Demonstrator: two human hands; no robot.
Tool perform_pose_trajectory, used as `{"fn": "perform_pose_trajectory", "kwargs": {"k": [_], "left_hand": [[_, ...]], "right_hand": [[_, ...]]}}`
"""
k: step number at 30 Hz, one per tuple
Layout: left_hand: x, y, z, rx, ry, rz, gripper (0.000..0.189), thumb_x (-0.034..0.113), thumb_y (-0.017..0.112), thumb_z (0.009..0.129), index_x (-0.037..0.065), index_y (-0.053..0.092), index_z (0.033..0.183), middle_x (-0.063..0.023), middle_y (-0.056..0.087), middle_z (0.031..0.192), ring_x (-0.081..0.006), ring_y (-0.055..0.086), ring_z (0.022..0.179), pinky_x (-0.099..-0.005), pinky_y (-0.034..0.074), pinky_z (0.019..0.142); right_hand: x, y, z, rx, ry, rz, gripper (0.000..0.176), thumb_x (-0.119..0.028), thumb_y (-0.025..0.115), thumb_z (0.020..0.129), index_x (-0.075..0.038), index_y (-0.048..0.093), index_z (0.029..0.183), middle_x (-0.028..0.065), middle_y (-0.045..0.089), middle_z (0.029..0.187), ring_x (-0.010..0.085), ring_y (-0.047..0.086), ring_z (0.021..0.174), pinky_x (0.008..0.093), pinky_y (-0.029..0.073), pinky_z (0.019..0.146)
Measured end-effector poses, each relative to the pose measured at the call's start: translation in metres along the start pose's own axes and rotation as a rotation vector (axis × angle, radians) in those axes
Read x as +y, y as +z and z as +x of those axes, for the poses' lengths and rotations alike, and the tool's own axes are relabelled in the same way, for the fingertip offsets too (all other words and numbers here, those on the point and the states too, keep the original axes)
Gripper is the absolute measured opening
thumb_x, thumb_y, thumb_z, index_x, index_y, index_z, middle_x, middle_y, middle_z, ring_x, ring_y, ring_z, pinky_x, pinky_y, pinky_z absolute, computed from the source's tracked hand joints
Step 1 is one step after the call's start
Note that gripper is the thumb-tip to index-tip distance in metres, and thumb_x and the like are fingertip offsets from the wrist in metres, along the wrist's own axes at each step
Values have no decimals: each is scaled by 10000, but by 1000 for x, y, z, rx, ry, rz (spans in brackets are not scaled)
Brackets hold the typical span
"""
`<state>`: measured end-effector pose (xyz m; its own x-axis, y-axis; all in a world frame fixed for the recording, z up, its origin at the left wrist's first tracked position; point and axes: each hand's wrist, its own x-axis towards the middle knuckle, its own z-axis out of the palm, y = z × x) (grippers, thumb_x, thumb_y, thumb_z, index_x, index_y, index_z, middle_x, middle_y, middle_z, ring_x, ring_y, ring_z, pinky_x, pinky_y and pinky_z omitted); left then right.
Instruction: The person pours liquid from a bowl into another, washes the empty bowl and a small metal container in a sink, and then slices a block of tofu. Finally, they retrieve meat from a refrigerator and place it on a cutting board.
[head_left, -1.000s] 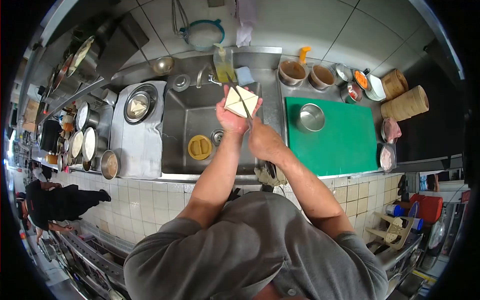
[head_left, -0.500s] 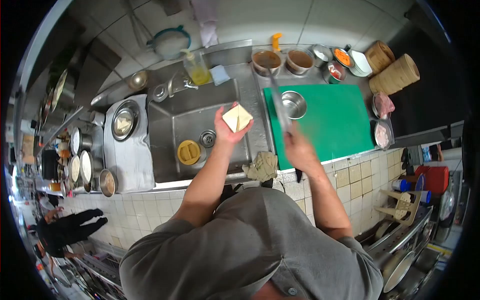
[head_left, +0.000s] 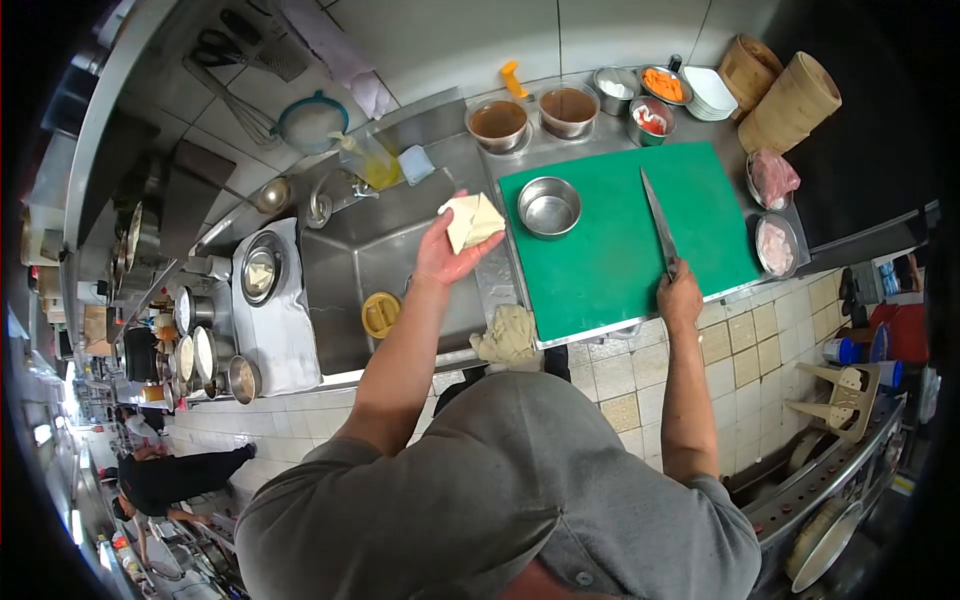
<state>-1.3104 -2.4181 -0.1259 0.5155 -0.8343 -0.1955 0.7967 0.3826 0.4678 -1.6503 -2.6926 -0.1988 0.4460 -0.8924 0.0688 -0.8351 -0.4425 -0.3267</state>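
Observation:
My left hand [head_left: 446, 262] is cupped palm-up over the sink's right side, its fingers around a pale cream block of tofu [head_left: 476, 222]. Cut lines part the tofu into wedges. Over at the right, my right hand [head_left: 680, 297] grips the handle of a long kitchen knife [head_left: 658, 220]. The knife's blade is above or on the green cutting board [head_left: 600, 285], tip pointing away from me; contact is hard to judge. A round steel bowl [head_left: 549, 222] stands on the board's left part, between my hands.
The steel sink [head_left: 335, 270] holds a yellow round strainer or lid [head_left: 381, 314]. A crumpled cloth [head_left: 507, 335] lies at the counter edge. Sauce bowls [head_left: 498, 122], bamboo steamers [head_left: 790, 105] and meat [head_left: 774, 180] line the back and right. Another person [head_left: 180, 475] stands far left.
My right hand and the knife have moved right and down, away from the tofu, to the board's near edge. The tofu now sits tilted in my left palm. The view has turned slightly.

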Motion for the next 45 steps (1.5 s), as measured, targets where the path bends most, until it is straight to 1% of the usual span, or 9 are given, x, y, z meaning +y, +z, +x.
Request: {"fn": "perform_pose_trajectory", "kwargs": {"k": [7, 9, 15, 25, 30, 36, 42, 44, 45], "left_hand": [[-2, 39, 59, -122, -180, -78, 526, 613, 589, 922, 182, 608, 1223, -197, 595, 1306, -411, 584, 1173, -549, 560, 867], [-17, 65, 58, -77, -98, -36, 536, 618, 588, 921, 185, 603, 1236, -194, 596, 1307, -415, 584, 1171, -552, 556, 866], [-46, 78, 61, -92, -22, -34, 507, 606, 560, 944, 213, 587, 1264, -157, 612, 1289, -377, 595, 1163, -558, 524, 908], [-35, 59, 32, -106, 58, 101, 482, 409, 501, 1038, 192, 401, 1456, -124, 549, 1378, -322, 549, 1255, -515, 456, 1052], [-17, 84, 54, 67, -87, 589, 466, 171, 659, 964, 251, 424, 1358, -67, 550, 1289, -302, 577, 1178, -573, 520, 932], [-23, 99, 80, -104, -197, 308, 497, 61, 727, 871, 224, 481, 1271, -48, 558, 1219, -260, 586, 1133, -552, 575, 851], [-51, 100, 104, 13, -242, 1266, 523, 127, 799, 783, 204, 535, 1228, -128, 579, 1173, -295, 612, 1088, -499, 544, 912], [-66, 98, 108, -17, 148, 1952, 525, 191, 838, 711, 158, 571, 1161, -124, 625, 1026, -280, 625, 1002, -422, 544, 872], [-74, 97, 108, 73, 74, 2079, 508, 225, 832, 698, 154, 598, 1144, -160, 611, 1081, -337, 586, 1092, -445, 512, 939]], "right_hand": [[-12, -22, -2, -74, -1, 22, 397, -201, 717, 852, -109, 604, 1221, 200, 643, 1075, 391, 620, 1002, 506, 519, 853], [-28, -32, -3, 129, -145, 127, 362, -177, 725, 846, -81, 634, 1184, 195, 631, 1102, 378, 585, 1032, 490, 498, 901], [-198, -111, -14, 9, -615, 916, 306, -106, 710, 843, -40, 672, 1140, 169, 666, 1083, 369, 597, 1049, 444, 476, 929], [-234, -74, 11, -119, -841, 784, 298, -113, 683, 869, -35, 673, 1157, 140, 656, 1125, 291, 621, 1006, 416, 492, 907], [-184, -61, 33, -229, -340, 1246, 224, -90, 622, 930, -39, 676, 1141, 64, 670, 984, 163, 631, 787, 314, 519, 694], [-82, -59, 37, -385, 118, 1338, 216, -135, 593, 972, -59, 656, 1164, 35, 684, 983, 103, 616, 771, 260, 469, 618], [7, -44, 2, -427, 339, 1315, 188, -155, 587, 984, -60, 655, 1131, 35, 684, 985, 96, 608, 748, 259, 471, 614], [24, -39, -10, -427, 377, 1312, 176, -143, 584, 984, -62, 655, 1123, 36, 681, 972, 96, 604, 732, 256, 471, 607], [31, -36, -16, -440, 400, 1323, 176, -139, 583, 985, -60, 653, 1125, 37, 679, 965, 96, 603, 723, 255, 471, 601]]}}
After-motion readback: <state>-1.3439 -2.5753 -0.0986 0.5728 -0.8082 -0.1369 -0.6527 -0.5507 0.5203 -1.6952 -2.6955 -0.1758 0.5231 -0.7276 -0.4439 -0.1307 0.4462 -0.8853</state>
